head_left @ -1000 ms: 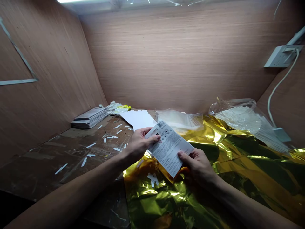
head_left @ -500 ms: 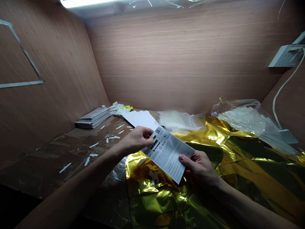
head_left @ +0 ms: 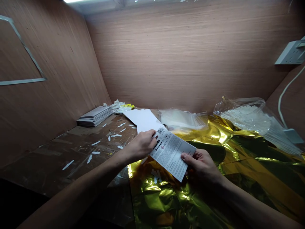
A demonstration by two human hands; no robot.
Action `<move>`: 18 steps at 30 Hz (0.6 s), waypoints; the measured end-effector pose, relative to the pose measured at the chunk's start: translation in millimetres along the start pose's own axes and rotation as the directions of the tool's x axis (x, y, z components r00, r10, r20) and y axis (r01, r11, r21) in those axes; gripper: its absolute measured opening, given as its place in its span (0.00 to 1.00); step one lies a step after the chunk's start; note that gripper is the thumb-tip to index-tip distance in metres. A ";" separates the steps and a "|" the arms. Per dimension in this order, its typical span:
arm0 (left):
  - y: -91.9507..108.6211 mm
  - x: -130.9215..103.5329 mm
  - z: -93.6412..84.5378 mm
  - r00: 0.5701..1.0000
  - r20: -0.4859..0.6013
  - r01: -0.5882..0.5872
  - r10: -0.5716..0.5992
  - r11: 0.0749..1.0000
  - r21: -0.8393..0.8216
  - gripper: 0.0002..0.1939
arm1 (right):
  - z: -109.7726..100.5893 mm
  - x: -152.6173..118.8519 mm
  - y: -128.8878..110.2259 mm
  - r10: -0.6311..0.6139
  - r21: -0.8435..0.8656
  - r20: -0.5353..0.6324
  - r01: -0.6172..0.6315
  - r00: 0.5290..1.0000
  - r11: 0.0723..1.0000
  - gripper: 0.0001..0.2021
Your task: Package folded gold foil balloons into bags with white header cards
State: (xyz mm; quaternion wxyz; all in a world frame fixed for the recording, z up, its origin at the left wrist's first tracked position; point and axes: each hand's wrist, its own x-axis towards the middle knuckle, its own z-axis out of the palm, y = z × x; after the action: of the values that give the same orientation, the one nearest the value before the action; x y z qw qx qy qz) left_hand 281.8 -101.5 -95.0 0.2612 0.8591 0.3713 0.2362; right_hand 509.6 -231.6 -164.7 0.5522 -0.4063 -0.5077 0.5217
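A white printed packaging card is held tilted above the gold foil sheet, its text, barcode and warning symbols facing up. Curled at the card's upper left end is my left hand, its thumb and fingers closed on the edge beside a dark hanging hole. My right hand pinches the lower right end, thumb on top and fingers hidden underneath. Just beyond the card lie several blank white cards, fanned out. Small white paper cut-outs rest on the foil below.
Gold foil covers the right side of the surface. A stack of cards stands at the back left, near scattered white cut-outs. Clear plastic sleeves and a clear bag lie behind. A white socket strip hangs at right.
My left hand has turned slightly and covers more of the card's upper left edge. My right hand keeps its hold. The whole view has shifted a little.
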 end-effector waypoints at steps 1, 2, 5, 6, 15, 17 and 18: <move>-0.9 1.0 -2.6 0.999 0.046 0.010 -0.008 0.999 -0.051 0.09 | 0.3 0.0 -0.5 0.011 0.019 -0.002 -0.011 1.000 1.000 0.16; -2.3 2.1 -6.0 0.994 0.110 0.033 -0.019 0.991 -0.133 0.10 | 0.7 0.2 -1.0 0.024 0.041 -0.004 -0.023 1.000 0.999 0.16; -8.3 5.5 -17.3 0.931 0.364 0.195 -0.006 0.852 -0.485 0.13 | 1.7 0.5 -2.6 0.082 0.127 -0.009 -0.080 0.997 0.989 0.16; -10.4 6.5 -20.1 0.905 0.424 0.262 0.013 0.770 -0.582 0.14 | 1.9 0.6 -2.9 0.101 0.150 -0.011 -0.098 0.995 0.984 0.16; -14.4 10.8 -25.0 0.857 0.505 0.499 -0.104 0.415 -0.761 0.08 | -1.2 -0.8 2.2 0.132 0.237 0.005 -0.130 0.991 0.963 0.15; -15.4 11.2 -30.2 0.858 0.508 0.484 -0.074 0.446 -0.753 0.11 | -1.4 -1.1 2.4 0.132 0.247 0.005 -0.129 0.991 0.960 0.16; -16.5 11.3 -32.7 0.880 0.471 0.442 -0.063 0.473 -0.762 0.12 | -1.3 -1.2 2.2 0.133 0.249 0.001 -0.129 0.991 0.960 0.16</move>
State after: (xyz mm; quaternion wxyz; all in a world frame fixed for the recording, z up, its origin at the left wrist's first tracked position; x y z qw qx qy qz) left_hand 260.7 -74.2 -78.3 0.7472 0.5800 0.2738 0.1744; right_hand 510.6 -232.4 -167.2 0.5669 -0.3706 -0.4059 0.6136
